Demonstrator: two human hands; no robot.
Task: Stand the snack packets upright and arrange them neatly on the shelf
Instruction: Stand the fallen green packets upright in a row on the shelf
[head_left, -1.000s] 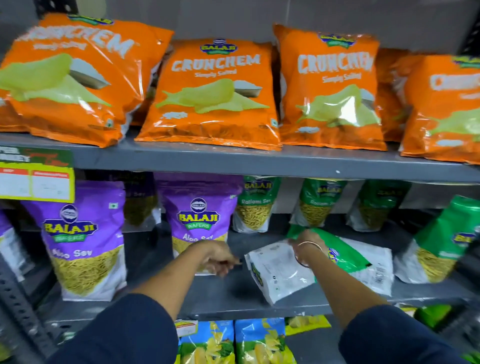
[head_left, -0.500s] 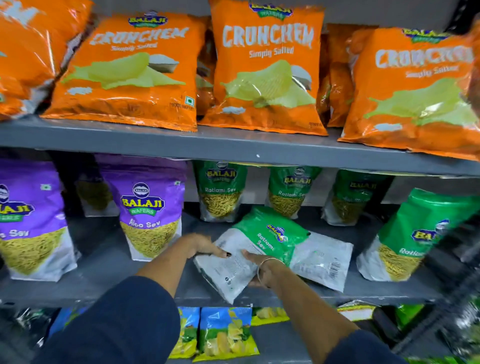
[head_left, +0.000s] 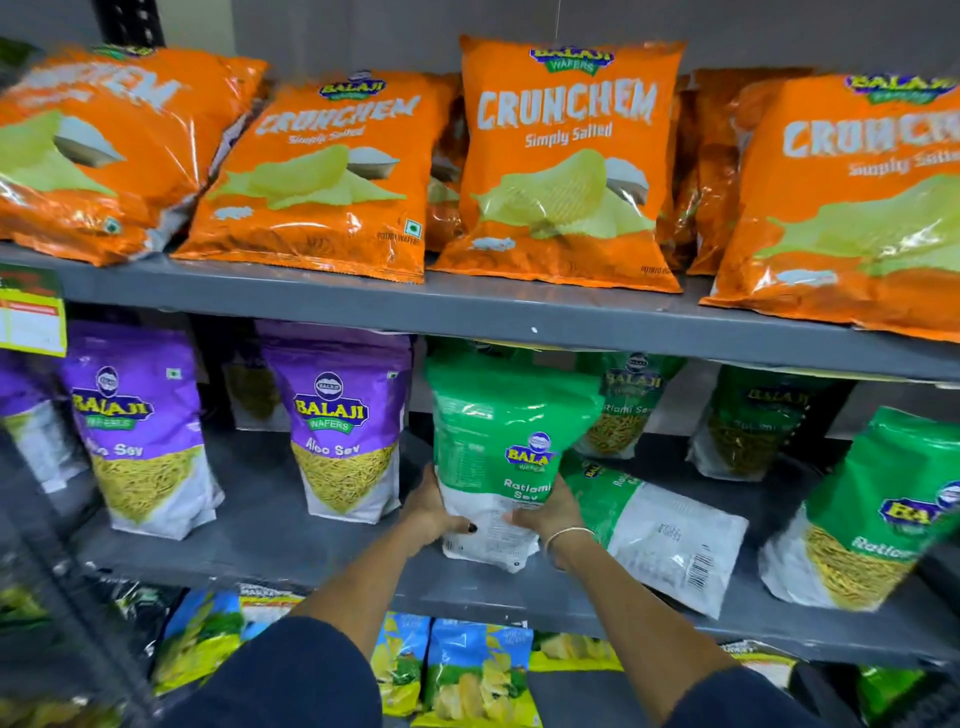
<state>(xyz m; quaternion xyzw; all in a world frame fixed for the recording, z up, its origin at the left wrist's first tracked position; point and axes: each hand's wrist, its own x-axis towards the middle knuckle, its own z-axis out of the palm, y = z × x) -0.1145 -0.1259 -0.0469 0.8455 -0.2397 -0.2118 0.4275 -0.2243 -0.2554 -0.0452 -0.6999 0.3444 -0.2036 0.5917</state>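
holding a green packet (head_left: 511, 447) upright on the middle shelf (head_left: 311, 545), both hands work at its lower end. the left hand (head_left: 431, 512) presses its left side and the right hand (head_left: 548, 512) its right side, each grip clamped on the packet's white bottom part, a bangle (head_left: 569, 535) on the right wrist. held low like this, the base can be squared onto the shelf while the tall top stays free, which i judge is the point: the packet stands only if its bottom sits flat.

the packet's base is at the shelf's front edge, just right of the nearer purple packet (head_left: 343, 431). its back faces the camera in part, with small print on the green and white, so it may want turning before it is let go.

touching the held packet on its right, a second green packet (head_left: 654, 530) lies flat on its back, barcode up, the one thing on this shelf plainly not standing. further right of it a green packet (head_left: 878, 514) stands but leans. behind the held packet, at the back of the shelf, more green packets (head_left: 623, 410) stand upright in a row.

left of the held packet, another purple packet (head_left: 140, 431) stands upright, well apart from the first. clear windows in the purple and standing green packets show thin yellow sev inside, filling the lower part.

above the held packet, orange crisp bags (head_left: 566, 166) sit puffed and leaning back on the top shelf (head_left: 467, 312). below it, blue and yellow bags (head_left: 478, 675) show dimly.
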